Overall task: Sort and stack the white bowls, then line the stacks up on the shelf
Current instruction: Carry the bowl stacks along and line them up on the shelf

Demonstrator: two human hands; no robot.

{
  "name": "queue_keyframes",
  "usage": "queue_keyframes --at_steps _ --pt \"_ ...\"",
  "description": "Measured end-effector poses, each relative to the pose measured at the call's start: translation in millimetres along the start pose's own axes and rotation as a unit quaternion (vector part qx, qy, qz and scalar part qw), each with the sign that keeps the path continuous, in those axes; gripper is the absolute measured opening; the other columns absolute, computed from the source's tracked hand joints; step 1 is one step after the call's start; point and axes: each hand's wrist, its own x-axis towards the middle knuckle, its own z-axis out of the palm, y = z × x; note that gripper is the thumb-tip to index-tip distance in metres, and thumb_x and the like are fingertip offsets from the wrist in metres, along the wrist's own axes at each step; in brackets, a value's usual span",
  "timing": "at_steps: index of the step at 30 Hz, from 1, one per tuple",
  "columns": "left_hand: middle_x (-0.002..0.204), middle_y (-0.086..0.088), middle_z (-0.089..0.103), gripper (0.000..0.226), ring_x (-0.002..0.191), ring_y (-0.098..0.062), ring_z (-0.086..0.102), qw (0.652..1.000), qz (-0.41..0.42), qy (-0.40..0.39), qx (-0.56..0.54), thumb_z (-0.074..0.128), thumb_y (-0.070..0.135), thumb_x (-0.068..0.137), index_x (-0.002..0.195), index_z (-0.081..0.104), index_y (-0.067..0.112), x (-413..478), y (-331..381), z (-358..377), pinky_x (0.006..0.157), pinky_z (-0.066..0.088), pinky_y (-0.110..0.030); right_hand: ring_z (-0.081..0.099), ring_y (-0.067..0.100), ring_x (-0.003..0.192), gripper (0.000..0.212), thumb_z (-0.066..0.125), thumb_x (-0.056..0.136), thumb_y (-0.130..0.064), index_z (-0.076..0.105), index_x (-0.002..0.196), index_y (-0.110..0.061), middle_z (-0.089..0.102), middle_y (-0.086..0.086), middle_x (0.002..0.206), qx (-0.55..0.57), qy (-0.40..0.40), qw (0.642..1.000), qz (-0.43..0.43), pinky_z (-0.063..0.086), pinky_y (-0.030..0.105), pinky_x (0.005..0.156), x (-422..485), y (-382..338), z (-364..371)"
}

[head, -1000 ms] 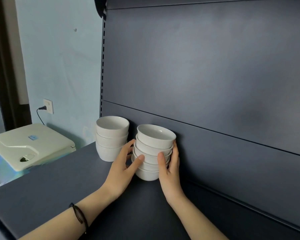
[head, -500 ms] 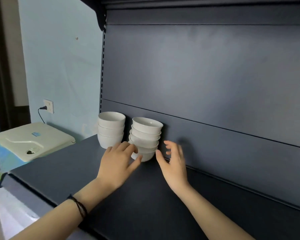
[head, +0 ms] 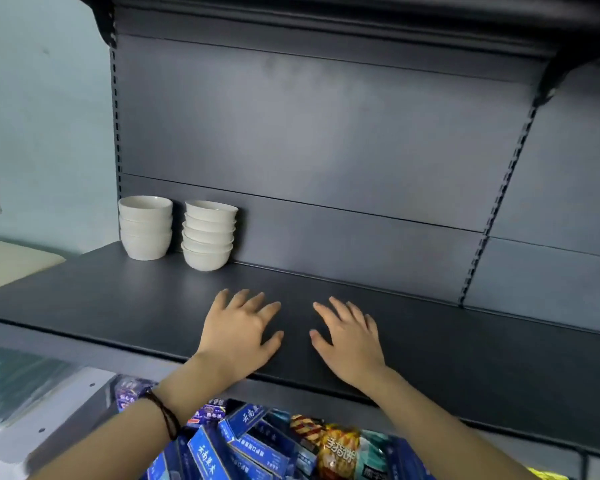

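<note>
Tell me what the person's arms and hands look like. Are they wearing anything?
Both arms are bare, with no sleeves showing, and neither the left hand nor the right hand has a glove. The left wrist wears a thin dark cord bracelet looped in a few strands. I see no rings or watch.

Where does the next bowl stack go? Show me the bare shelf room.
Bare shelf runs from the right stack along the back panel to the slotted upright; also in front of both stacks. Crowded: the left end, left stack close beside the right one.
</note>
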Motion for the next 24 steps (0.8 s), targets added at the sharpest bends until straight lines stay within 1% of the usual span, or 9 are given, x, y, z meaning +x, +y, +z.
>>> queue_keyframes --at_steps 3,8,10,12,16,18,19,22,24 --pt "0.106 -0.004 0.075 0.058 0.102 -0.029 0.070 0.999 0.051 0.013 -0.015 0.036 0.056 0.079 0.112 0.074 0.026 11.7 48.1 -15.9 0.090 0.052 -0.050 0.009 0.020 0.150 0.056 0.035 0.100 -0.049 0.019 0.153 -0.038 0.013 -0.006 0.163 -0.029 0.023 0.999 0.037 0.009 0.048 0.121 -31.6 38.9 -22.3" --pt "0.099 -0.001 0.076 0.057 0.096 -0.025 0.071 0.987 0.152 0.030 -0.042 0.037 0.055 0.077 0.108 0.075 0.026 29.0 145.3 -29.4 0.083 0.055 -0.046 0.010 0.020 0.150 0.056 0.031 0.101 -0.050 0.015 0.153 -0.039 0.014 -0.007 0.163 -0.069 0.031 0.991 0.111 0.010 0.047 0.121 -96.7 114.7 -55.6" --pt "0.099 -0.002 0.076 0.057 0.094 -0.024 0.071 0.980 0.188 0.034 -0.054 0.037 0.055 0.076 0.107 0.075 0.026 37.2 190.9 -32.9 0.080 0.056 -0.043 0.015 0.021 0.149 0.061 0.017 0.095 -0.056 0.016 0.153 -0.039 0.017 -0.006 0.162 -0.091 0.036 0.985 0.139 0.013 0.046 0.120 -125.9 150.8 -68.8" --pt "0.101 -0.003 0.076 0.056 0.094 -0.024 0.071 0.972 0.221 0.037 -0.066 0.038 0.054 0.076 0.107 0.075 0.025 45.5 239.1 -39.2 0.077 0.056 -0.042 0.020 0.023 0.147 0.074 0.004 0.084 -0.060 0.019 0.152 -0.038 0.023 -0.004 0.161 -0.112 0.043 0.979 0.163 0.016 0.046 0.118 -153.2 189.2 -85.0" --pt "0.102 -0.003 0.076 0.053 0.092 -0.023 0.072 0.962 0.258 0.051 -0.079 0.043 0.051 0.076 0.106 0.076 0.024 58.7 335.9 -58.3 0.075 0.057 -0.042 0.020 0.022 0.147 0.057 0.032 0.100 -0.050 0.016 0.153 -0.037 0.023 -0.003 0.161 -0.140 0.033 0.967 0.211 0.018 0.047 0.117 -199.0 267.0 -119.2" --pt "0.110 -0.005 0.074 0.051 0.099 -0.024 0.070 0.959 0.261 0.057 -0.090 0.049 0.051 0.076 0.112 0.073 0.023 63.8 380.4 -67.1 0.080 0.055 -0.044 0.021 0.022 0.146 0.058 0.034 0.100 -0.049 0.016 0.153 -0.037 0.025 -0.002 0.160 -0.153 0.034 0.962 0.222 0.018 0.047 0.117 -217.3 300.4 -134.8" --pt "0.119 -0.006 0.071 0.052 0.108 -0.025 0.066 0.958 0.262 0.054 -0.098 0.050 0.050 0.080 0.120 0.069 0.023 66.0 402.0 -69.9 0.087 0.052 -0.045 0.021 0.022 0.146 0.058 0.034 0.100 -0.049 0.016 0.153 -0.037 0.025 -0.002 0.160 -0.157 0.032 0.961 0.224 0.019 0.047 0.116 -225.3 316.6 -142.1" --pt "0.146 -0.007 0.050 0.056 0.133 -0.026 0.047 0.954 0.266 0.061 -0.122 0.043 0.049 0.094 0.143 0.048 0.024 69.7 463.2 -75.8 0.106 0.037 -0.045 0.023 0.022 0.145 0.057 0.034 0.100 -0.049 0.016 0.153 -0.037 0.027 -0.003 0.159 -0.164 0.032 0.960 0.226 0.020 0.047 0.115 -247.8 364.7 -162.5" --pt "0.153 -0.006 0.040 0.057 0.140 -0.026 0.038 0.954 0.268 0.069 -0.120 0.039 0.049 0.097 0.149 0.038 0.025 70.6 500.9 -80.2 0.112 0.030 -0.044 0.025 0.023 0.144 0.057 0.034 0.100 -0.049 0.016 0.153 -0.037 0.029 -0.003 0.158 -0.166 0.037 0.959 0.228 0.021 0.047 0.115 -262.1 396.2 -173.7"
